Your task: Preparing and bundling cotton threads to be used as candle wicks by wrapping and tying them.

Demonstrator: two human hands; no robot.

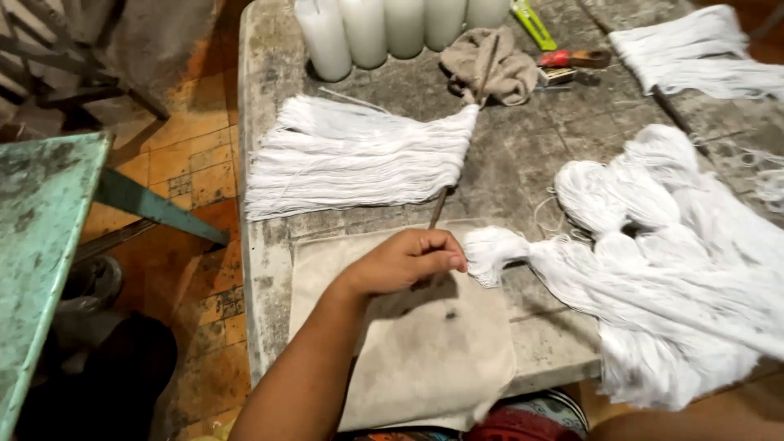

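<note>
I see one white thread fan strung on the stick; left hand grip pinches the stick's end; thread heap remains loose; right hand out of view.

one hand shows, the left. five white candles stand in a row at the far edge beyond it. two fans of white string: one just beyond the hand on a thin stick, one far off to its right. one heap of white string bundles lies right of the hand. two cloths: a flat one under the hand, a crumpled one beyond.
</note>
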